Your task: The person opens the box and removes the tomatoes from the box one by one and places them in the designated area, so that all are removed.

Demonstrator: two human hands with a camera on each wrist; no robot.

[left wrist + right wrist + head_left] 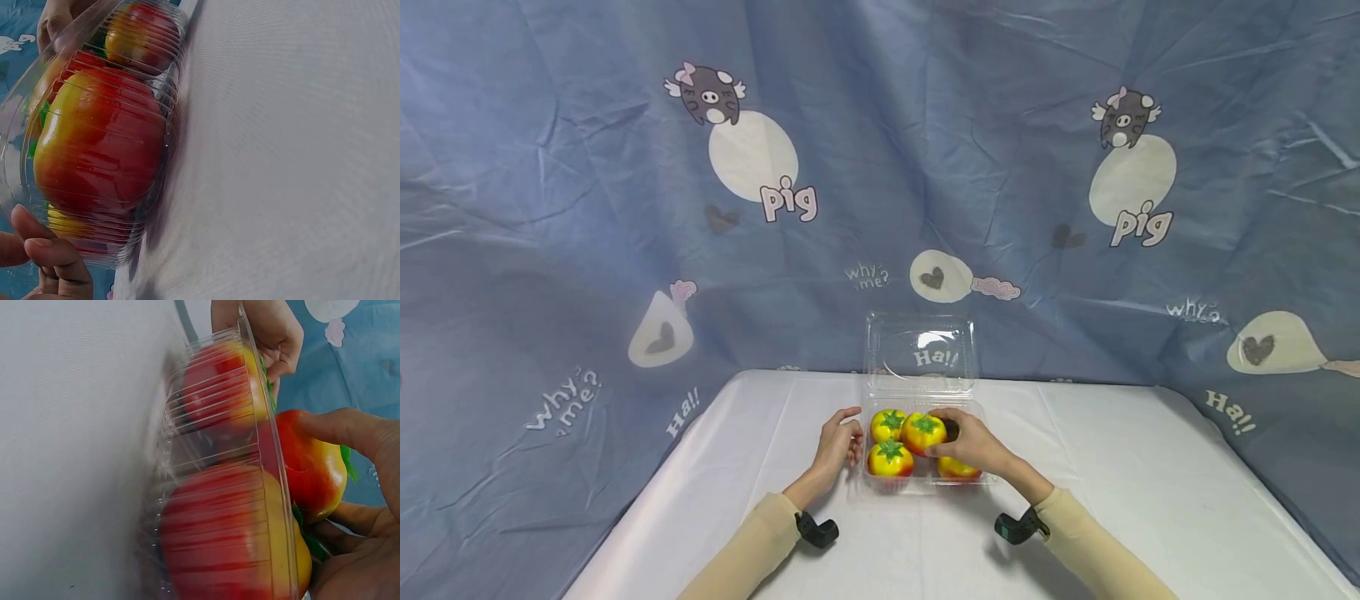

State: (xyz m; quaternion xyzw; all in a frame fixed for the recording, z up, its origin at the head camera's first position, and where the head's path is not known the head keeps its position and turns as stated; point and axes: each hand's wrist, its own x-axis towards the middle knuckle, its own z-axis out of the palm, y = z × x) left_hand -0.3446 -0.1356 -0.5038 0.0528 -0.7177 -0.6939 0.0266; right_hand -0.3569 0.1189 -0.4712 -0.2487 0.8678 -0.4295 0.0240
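Observation:
My right hand point(973, 442) grips a yellow-red toy tomato point(923, 432) with green star-shaped leaves, thumb on one side and fingers on the other. In the right wrist view this tomato point(309, 465) is held above the rim of a clear plastic clamshell box point(925, 485). Inside the box sit more such tomatoes: one at the back left point(887, 423), one at the front left point(890, 460) and one at the front right point(959, 469), partly under my right hand. My left hand point(835, 446) is at the box's left side, fingers loosely bent and holding nothing, fingertips point(40, 250) close to the wall.
The box's clear lid point(919, 354) stands raised at the back, against the blue printed curtain point(880, 167). A white cloth point(1075, 450) covers the table. Black bands with small devices are on both wrists, over beige sleeves.

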